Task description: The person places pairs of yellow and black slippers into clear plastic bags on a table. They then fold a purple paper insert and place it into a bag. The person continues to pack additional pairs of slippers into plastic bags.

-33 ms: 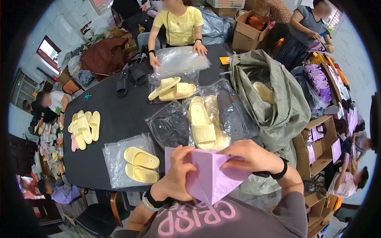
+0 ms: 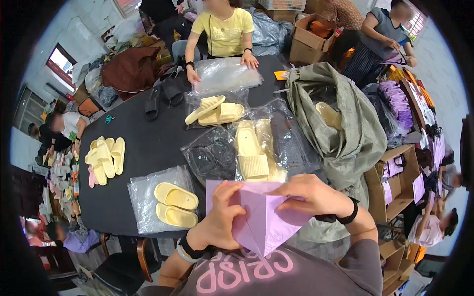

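Close to my chest, a light purple piece of folded paper [image 2: 264, 217] is held between both hands, with a crease ridge down its middle and a point at the bottom. My left hand [image 2: 224, 217] grips its left side, thumb and fingers bent round the edge. On the other side, my right hand [image 2: 303, 195] pinches the upper right edge. Left of the paper, a pair of pale yellow slippers [image 2: 177, 204] lies on a clear plastic bag [image 2: 143, 197]. Just beyond it, another yellow slipper pair [image 2: 254, 153] sits in clear plastic.
On the dark table [image 2: 133, 133] lie more yellow slippers [image 2: 104, 160], black slippers [image 2: 153, 103] and teal scissors [image 2: 109, 119]. A large greenish woven sack [image 2: 340, 133] bulges at the right, beside a cardboard box [image 2: 392, 182]. Across the table, a person in yellow [image 2: 222, 32] handles plastic bags.
The purple paper's upper edge has risen slightly between my hands. Both hands keep their hold in nearly the same place.
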The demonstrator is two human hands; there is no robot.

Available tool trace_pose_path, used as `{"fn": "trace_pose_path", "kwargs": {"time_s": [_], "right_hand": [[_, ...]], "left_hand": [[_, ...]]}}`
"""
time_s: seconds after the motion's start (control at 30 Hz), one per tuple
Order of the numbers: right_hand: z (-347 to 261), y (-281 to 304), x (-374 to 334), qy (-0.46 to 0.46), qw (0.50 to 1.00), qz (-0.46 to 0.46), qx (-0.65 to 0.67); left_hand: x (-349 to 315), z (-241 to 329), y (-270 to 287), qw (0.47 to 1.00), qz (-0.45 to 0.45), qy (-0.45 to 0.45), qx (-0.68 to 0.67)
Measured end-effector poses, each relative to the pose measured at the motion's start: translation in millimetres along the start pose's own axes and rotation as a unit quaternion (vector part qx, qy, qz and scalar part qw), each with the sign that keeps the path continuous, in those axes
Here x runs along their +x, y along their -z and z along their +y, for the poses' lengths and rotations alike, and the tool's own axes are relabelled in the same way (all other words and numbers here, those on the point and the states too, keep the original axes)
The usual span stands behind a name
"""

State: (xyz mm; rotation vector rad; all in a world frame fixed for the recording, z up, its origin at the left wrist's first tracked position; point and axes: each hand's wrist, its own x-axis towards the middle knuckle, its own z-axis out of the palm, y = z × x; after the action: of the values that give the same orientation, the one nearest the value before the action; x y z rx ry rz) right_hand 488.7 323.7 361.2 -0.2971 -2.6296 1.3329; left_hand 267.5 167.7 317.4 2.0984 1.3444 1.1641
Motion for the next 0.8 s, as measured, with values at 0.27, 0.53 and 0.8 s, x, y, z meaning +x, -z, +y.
{"fn": "trace_pose_path", "kwargs": {"time_s": [0.27, 0.53, 0.8], "right_hand": [[-12.8, 25.4, -15.7, 0.202, 0.971, 0.112, -0.068], [11.2, 2.9, -20.3, 0.216, 0.967, 0.089, 0.103], [35.6, -54.3, -33.5, 0.104, 0.945, 0.221, 0.217]], "left_hand": [[-19.5, -9.6, 38.6, 0.975, 0.221, 0.012, -0.005], [-22.3, -26.3, 43.0, 0.891, 0.140, 0.078, -0.424], [-46.6, -24.0, 24.8, 0.909, 0.151, 0.207, -0.328]]}}
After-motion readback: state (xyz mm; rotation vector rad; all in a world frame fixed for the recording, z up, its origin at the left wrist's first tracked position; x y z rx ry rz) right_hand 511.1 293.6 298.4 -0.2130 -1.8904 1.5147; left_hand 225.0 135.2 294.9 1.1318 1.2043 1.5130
